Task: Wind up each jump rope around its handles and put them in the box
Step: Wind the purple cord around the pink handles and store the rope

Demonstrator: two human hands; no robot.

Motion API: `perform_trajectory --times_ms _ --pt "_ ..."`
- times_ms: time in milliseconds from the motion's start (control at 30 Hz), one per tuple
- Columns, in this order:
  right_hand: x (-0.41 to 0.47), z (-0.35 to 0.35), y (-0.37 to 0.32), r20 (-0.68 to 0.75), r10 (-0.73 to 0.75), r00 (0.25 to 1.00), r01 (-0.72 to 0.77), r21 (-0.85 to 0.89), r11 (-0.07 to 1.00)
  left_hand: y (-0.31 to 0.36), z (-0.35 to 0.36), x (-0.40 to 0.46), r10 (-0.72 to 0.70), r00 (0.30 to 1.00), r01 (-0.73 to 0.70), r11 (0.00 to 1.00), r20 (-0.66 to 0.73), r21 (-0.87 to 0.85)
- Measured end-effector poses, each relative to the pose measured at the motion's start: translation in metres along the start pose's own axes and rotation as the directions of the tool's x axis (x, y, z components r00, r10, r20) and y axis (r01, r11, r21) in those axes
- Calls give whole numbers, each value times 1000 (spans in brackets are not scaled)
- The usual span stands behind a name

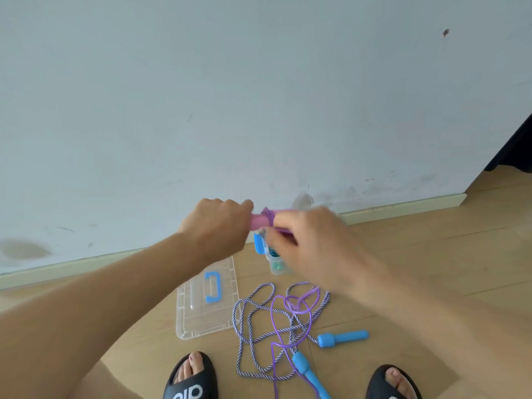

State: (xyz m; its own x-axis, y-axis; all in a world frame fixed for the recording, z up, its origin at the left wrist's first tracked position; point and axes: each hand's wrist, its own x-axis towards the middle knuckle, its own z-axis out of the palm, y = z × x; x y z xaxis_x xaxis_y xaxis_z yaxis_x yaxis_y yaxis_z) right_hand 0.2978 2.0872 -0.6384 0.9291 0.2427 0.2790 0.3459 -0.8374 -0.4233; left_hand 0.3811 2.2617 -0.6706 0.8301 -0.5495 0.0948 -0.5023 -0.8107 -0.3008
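Observation:
My left hand [217, 224] grips the pink handles [259, 221] of a jump rope, held up in front of the wall. My right hand [311, 243] pinches the thin purple cord [277, 321] right beside the handles, where some turns are wrapped. The rest of that cord hangs down and loops on the floor. A second rope, a braided blue-and-white cord [250, 341] with two blue handles [342, 338] [306, 370], lies loose on the floor. The clear box [277, 262], with a blue latch, stands behind my right hand, mostly hidden by it.
The clear lid [205, 300] with a blue carrying handle lies flat left of the ropes. My feet in black sandals [188, 378] [394, 384] stand at the near edge. A pale wall and skirting board [403, 205] close off the wooden floor behind.

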Motion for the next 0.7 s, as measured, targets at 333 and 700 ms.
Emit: perform_trajectory --times_ms 333,700 --pt "49 -15 46 58 -40 998 54 -263 963 34 -9 -17 300 941 -301 953 -157 16" --pt "30 41 41 482 347 804 -584 534 611 -4 -43 -15 -136 955 26 924 -262 -382"
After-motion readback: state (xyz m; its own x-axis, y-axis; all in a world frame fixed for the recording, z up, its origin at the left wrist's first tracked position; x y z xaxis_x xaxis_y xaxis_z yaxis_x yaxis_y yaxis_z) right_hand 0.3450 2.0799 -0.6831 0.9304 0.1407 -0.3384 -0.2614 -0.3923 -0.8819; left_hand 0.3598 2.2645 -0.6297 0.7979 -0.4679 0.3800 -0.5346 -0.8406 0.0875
